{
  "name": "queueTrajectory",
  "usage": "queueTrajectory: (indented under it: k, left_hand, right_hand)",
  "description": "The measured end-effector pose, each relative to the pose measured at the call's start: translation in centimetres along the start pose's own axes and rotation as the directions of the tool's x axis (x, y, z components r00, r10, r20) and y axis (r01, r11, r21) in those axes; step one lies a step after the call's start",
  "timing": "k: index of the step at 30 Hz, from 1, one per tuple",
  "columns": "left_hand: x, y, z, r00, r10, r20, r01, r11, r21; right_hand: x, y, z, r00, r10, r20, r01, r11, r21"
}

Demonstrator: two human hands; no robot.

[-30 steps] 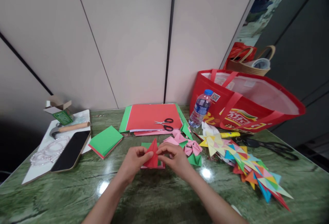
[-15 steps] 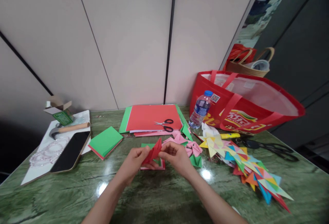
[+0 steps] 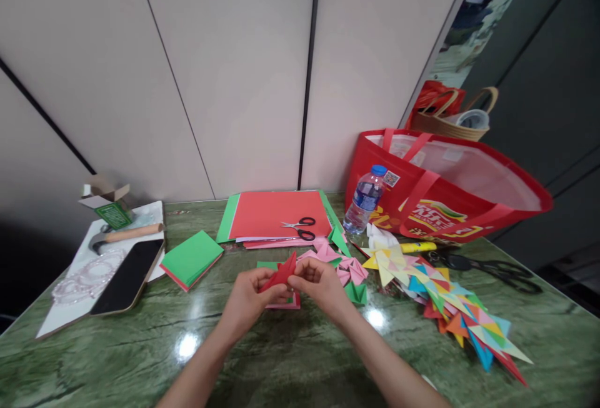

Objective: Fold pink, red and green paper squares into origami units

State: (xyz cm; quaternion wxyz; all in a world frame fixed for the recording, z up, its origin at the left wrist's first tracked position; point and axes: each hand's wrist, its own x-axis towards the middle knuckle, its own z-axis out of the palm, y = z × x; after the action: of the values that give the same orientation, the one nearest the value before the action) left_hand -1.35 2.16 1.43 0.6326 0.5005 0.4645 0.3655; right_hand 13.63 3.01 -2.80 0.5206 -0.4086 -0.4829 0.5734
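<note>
Head view: your left hand [image 3: 248,298] and right hand [image 3: 319,283] meet just above the table [image 3: 290,364], and both are pinched on the red folded paper [image 3: 282,274]. Your left fingers [image 3: 270,288] are closed on its lower end, and your right fingers [image 3: 296,278] are closed on its upper edge, so the piece sits between the two sets of fingertips, touching both. It is a narrow, pointed shape, plain red on the faces that show, folded into sharp creases. It tilts with its tip up and away from you, above your right fingers. Whether it is doubled over inside your grip is hidden by the hands.

Directly under your fingers lies a small square pile of paper [image 3: 291,301], pink at the near edge and green at the far corner. Just beyond your right fingers is a cluster of pink folded pieces [image 3: 349,267]. Farther out past your fingers lies a stack of large red sheets [image 3: 276,213] with scissors [image 3: 300,228] on top. Out to the side of your left fingers sits a green square pad [image 3: 192,257]. Well off from your right fingers is a chain of multicoloured folded points [image 3: 450,300].
</note>
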Motion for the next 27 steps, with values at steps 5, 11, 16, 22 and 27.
queueTrajectory:
  k: [5,11,16,22,27]
  left_hand:
    - [0.1,-0.6,0.0,0.999,-0.029,-0.025,0.026,0.993,-0.115]
    - [0.3,-1.3,-0.2,0.999,-0.044,-0.001,0.043,0.978,-0.203]
    - [0.3,-0.8,-0.5,0.989,-0.048,0.143,0.08,0.971,-0.225]
    - [0.0,0.3,-0.9,0.971,-0.068,0.231,0.134,0.951,-0.28]
    - [0.0,0.0,-0.8,0.976,-0.066,0.205,0.099,0.983,-0.157]
  right_hand:
    - [-0.1,0.1,0.4,0.995,-0.1,-0.018,0.098,0.993,-0.069]
    - [-0.6,-0.5,0.8,0.97,-0.241,-0.013,0.231,0.941,-0.247]
    - [-0.5,-0.5,0.3,0.959,-0.278,0.056,0.283,0.924,-0.257]
    - [-0.1,-0.1,0.0,0.988,-0.156,0.001,0.154,0.974,-0.167]
    - [-0.2,-0.4,0.2,0.996,-0.09,-0.022,0.087,0.991,-0.099]
